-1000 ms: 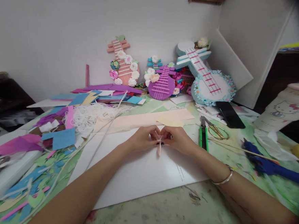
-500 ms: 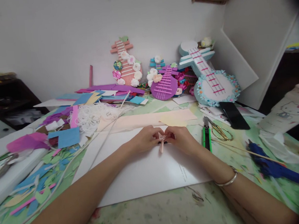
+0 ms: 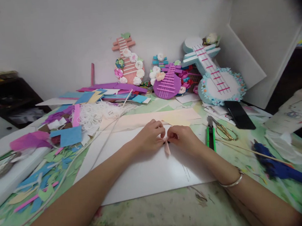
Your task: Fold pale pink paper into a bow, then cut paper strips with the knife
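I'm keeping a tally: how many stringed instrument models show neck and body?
3: pink model at left, purple model in the middle, white-and-blue model at right. Others may be hidden behind.

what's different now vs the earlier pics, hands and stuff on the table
The upper fingers of the left hand and right hand have parted slightly, and the hanging end of the pale pink strip looks wider. Nothing was visibly let go. The scene sits further right because the camera turned. Unchanged: the white board, green cutter, scissors and phone.
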Demonstrator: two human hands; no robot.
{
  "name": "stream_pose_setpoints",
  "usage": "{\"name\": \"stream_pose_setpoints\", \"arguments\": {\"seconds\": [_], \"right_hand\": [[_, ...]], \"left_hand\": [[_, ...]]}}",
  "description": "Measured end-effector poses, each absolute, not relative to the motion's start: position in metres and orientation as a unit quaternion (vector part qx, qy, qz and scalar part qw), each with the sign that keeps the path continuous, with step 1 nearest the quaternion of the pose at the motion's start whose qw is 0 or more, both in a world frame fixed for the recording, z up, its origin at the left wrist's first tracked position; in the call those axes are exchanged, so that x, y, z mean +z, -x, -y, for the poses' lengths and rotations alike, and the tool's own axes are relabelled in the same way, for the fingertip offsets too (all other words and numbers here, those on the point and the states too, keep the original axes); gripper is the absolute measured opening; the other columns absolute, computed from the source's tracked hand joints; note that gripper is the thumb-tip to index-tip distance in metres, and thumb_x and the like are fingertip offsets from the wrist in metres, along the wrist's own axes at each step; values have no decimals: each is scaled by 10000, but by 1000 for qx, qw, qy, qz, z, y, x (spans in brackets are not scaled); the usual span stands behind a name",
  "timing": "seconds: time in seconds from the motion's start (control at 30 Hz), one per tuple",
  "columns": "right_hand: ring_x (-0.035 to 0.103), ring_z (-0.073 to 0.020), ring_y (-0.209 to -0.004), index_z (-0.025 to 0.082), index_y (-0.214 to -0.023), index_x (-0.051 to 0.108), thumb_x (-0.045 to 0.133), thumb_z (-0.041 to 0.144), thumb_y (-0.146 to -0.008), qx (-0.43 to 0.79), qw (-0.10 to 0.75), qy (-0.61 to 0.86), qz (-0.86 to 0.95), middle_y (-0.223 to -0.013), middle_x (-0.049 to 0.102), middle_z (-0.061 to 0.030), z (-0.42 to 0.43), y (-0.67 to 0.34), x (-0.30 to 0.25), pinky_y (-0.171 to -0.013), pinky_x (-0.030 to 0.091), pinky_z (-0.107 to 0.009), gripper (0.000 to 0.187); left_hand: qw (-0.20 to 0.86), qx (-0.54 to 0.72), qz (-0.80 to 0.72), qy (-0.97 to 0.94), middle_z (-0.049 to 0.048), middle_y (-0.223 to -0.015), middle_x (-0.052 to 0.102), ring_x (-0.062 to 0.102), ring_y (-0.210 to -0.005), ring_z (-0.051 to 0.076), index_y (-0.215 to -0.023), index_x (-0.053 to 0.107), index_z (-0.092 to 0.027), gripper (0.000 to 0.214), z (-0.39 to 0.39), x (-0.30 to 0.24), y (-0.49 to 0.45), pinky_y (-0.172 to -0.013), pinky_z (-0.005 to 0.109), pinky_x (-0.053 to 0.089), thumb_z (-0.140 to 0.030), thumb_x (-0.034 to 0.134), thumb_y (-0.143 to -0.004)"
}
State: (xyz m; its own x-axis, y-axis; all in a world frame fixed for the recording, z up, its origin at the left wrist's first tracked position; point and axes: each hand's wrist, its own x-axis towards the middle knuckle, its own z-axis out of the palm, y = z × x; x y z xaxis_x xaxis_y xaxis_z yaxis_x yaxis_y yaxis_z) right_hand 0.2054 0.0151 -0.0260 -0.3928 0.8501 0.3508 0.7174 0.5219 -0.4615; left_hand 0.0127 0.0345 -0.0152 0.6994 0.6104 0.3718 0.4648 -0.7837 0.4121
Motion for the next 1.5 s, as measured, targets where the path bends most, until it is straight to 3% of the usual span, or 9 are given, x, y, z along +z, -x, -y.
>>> {"name": "stream_pose_setpoints", "arguments": {"seconds": [0.2,0.37,0.6,0.87,1.13,1.3,1.5], "right_hand": [[506,-117,-624,184,-731,617,570,59,-721,90,274,474,832,-679,599,6,-17,-207,-29,-609,349,-228,134],[523,-140,-638,176,-780,663,597,80,-717,62,278,489,824,-694,614,-25,-16,-207,-29,-613,364,-245,133],[551,-140,-665,209,-941,708,565,71,-764,65,265,443,854,-731,628,-25,-17,-208,-28,-681,392,-252,266],[554,-152,-677,206,-967,700,554,103,-813,27,241,428,871,-705,611,-28,-16,-208,-25,-698,376,-263,235],[568,-137,-643,202,-878,700,594,53,-754,21,281,437,854,-717,652,-18,-18,-207,-28,-681,391,-248,221],[557,-135,-634,209,-946,691,589,44,-751,12,274,419,865,-714,644,-13,-18,-207,-27,-690,370,-255,275],[552,-135,-656,211,-964,685,575,79,-806,29,255,419,871,-703,614,-8,-15,-207,-24,-683,328,-258,234]], "left_hand": [[177,251,-323,-895,26,-756,622,522,-783,185,-751,571,-185,78,-40,-22,-15,-684,306,401,-233,578,-812],[202,259,-328,-886,6,-704,659,557,-722,156,-729,646,-192,78,-39,-23,-15,-674,279,415,-188,595,-787],[199,280,-317,-884,0,-656,646,553,-708,153,-653,667,-201,148,-39,-22,-16,-725,293,421,-160,591,-773],[189,292,-284,-893,14,-662,628,535,-711,152,-644,670,-207,187,-41,-22,-17,-766,302,433,-194,577,-805],[159,332,-275,-888,57,-940,576,503,-913,186,-670,663,-194,109,-40,-26,-15,-827,332,447,-143,618,-755],[148,346,-268,-887,58,-1013,595,483,-1043,225,-667,649,-196,113,-42,-28,-14,-901,390,440,-106,622,-730],[149,350,-266,-886,81,-1171,534,572,-1012,180,-719,663,-188,114,-42,-30,-13,-896,368,467,-160,586,-799]]}}
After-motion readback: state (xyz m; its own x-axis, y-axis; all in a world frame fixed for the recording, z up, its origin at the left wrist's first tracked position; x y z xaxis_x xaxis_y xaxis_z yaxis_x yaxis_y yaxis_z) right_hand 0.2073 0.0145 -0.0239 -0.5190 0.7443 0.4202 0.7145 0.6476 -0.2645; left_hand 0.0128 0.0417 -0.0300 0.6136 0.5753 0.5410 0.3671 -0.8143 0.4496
